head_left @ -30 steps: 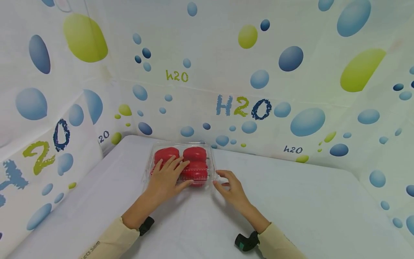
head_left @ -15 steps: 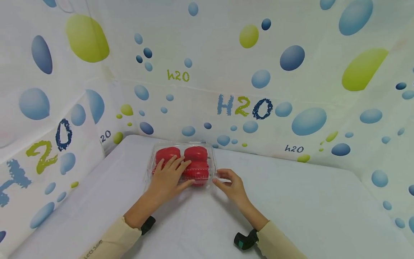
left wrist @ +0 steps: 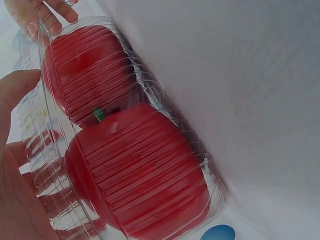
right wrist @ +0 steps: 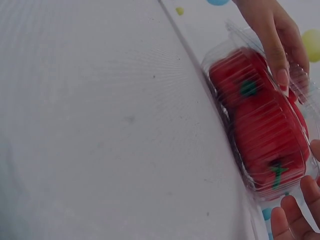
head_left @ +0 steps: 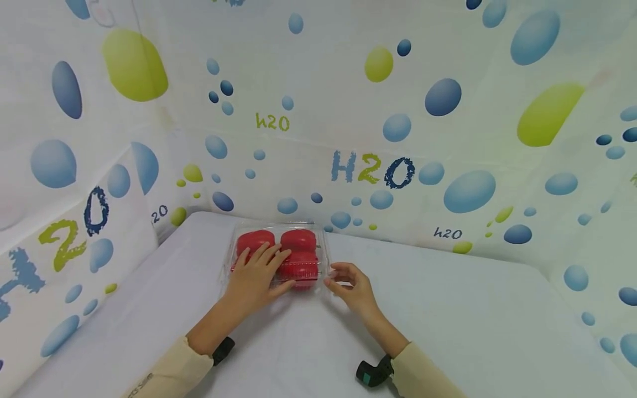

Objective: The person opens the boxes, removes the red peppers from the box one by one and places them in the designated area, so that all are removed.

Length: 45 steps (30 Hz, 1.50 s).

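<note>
Box (head_left: 322, 243) sits near far table edge (head_left: 423, 249), room rightward.

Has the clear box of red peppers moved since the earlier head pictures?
No: the clear box shows no visible shift in any direction against the back edge of the table.

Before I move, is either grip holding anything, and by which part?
Left grip: spread on top of the clear plastic box of rounded red produce, not holding it. Right grip: at the box's right edge; whether it pinches cannot be told.
</note>
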Tool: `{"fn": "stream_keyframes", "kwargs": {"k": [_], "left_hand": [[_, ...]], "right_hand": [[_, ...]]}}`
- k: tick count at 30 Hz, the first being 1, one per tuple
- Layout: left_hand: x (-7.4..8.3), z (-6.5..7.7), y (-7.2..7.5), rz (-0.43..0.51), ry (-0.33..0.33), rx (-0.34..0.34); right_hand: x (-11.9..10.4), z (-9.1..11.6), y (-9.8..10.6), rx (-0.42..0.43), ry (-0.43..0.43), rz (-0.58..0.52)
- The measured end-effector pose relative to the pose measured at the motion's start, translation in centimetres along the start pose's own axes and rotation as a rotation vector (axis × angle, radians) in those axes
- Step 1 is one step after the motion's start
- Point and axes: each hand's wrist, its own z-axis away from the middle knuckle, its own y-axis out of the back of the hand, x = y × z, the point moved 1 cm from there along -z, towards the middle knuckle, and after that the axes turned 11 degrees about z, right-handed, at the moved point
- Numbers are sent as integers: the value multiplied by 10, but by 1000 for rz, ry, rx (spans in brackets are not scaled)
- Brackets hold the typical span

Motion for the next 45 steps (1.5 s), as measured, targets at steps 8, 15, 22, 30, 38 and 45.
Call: {"fn": "stream_keyframes", "kwargs": {"k": [8,15,22,30,38,45], "left_hand": [[-2,3,-1,-2,-8,27],[-7,6,1,12,-23,63],[-12,9,6,30,-11,51],[-14,13,9,41,7,40],[-16,16,11,80,33,27],[-19,18,14,89,80,23]], "right_hand": [[-4,3,-1,-3,-9,-18],[0,1,0,-7,2,-16],[-3,3,2,-11,-9,-13],[-3,2,0,-11,-34,-13],[-1,2,-1,-17,-46,-32],[-2,3,0,-12,-43,-25]]}}
